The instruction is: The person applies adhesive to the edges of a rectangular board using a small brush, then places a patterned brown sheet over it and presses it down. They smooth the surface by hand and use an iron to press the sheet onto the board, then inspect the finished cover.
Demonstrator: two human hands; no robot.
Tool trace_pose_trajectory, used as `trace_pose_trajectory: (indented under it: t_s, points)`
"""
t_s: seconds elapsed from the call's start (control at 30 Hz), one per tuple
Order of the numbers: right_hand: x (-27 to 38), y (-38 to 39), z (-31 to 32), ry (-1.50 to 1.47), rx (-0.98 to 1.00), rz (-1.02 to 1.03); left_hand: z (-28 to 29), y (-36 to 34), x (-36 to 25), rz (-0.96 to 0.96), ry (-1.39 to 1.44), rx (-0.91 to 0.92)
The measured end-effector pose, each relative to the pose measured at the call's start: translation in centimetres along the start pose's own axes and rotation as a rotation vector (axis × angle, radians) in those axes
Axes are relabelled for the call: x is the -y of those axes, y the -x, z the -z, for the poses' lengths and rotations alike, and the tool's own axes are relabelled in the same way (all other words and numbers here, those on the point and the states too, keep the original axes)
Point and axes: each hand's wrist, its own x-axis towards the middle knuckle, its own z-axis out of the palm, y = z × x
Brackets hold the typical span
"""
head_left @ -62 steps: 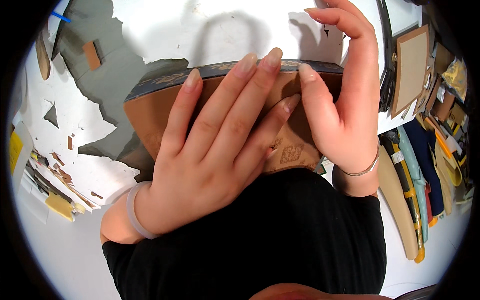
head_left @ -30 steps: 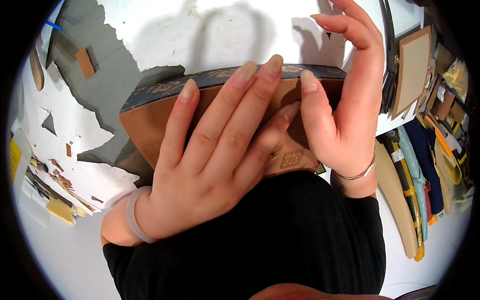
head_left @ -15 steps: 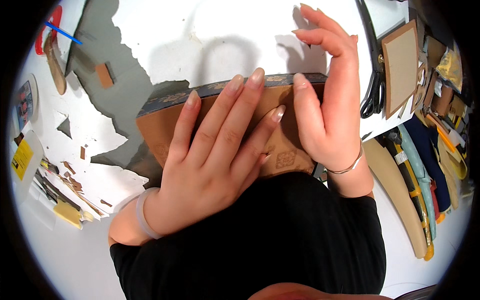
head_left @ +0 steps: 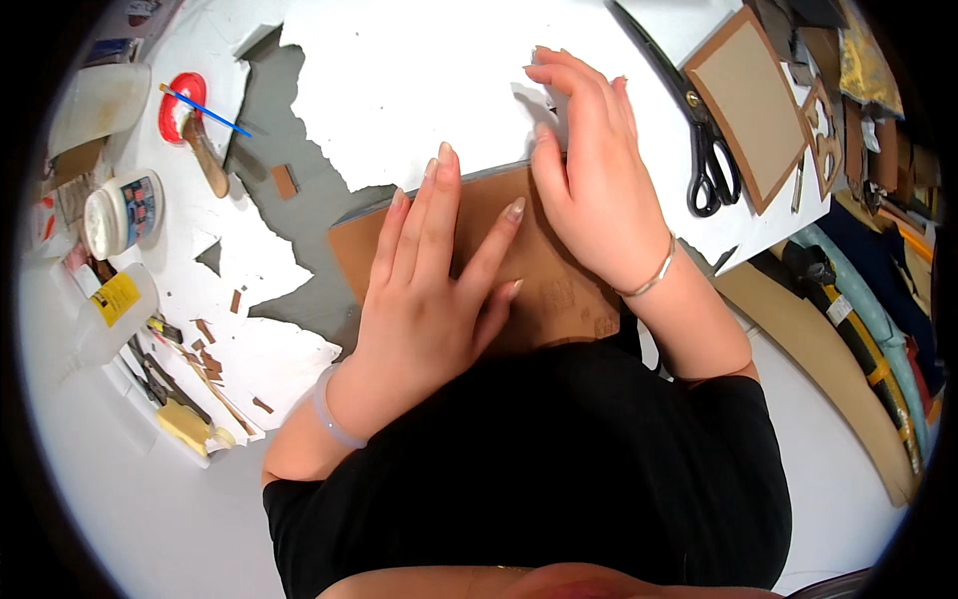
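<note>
A brown box-like piece (head_left: 544, 265) with faint stamped square patterns lies close against my black shirt. Only a thin dark strip of its far side shows. My left hand (head_left: 429, 275) rests on its top, fingers stretched forward and thumb held apart. At the piece's far right part is my right hand (head_left: 589, 160), its fingers loosely bent and its thumb apart from them; nothing shows in its grasp. Whether the right palm presses on the piece or only hovers, I cannot tell.
Black scissors (head_left: 694, 110) and a brown-edged beige panel (head_left: 753, 105) lie to the right. At the left are a brush (head_left: 205, 155) by a red lid (head_left: 182, 105), a white jar (head_left: 122, 215), a yellow-labelled bottle (head_left: 117, 299) and brown scraps (head_left: 208, 359). Torn white paper (head_left: 419, 80) covers the table.
The view has shifted, bringing more of the left side into sight. The dark floral far side of the brown piece, broad before, is now a thin strip. My left fingers lie closer together.
</note>
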Motion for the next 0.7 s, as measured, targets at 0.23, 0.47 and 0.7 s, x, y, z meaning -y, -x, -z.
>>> trace_pose_trajectory:
  t_s: [0.23, 0.47, 0.7]
  points:
    - [0.5, 0.6, 0.1, -0.027, -0.116, 0.009, -0.3, 0.2, -0.3, -0.041, -0.068, -0.037]
    - [-2.6, 1.7, 1.5, -0.701, -0.42, -0.115, 0.1, 0.1, -1.3, -0.057, -0.086, -0.048]
    - [-1.2, 8.7, 5.2, -0.468, -0.336, -0.083, 0.0, 0.1, -1.6, -0.011, -0.125, -0.021]
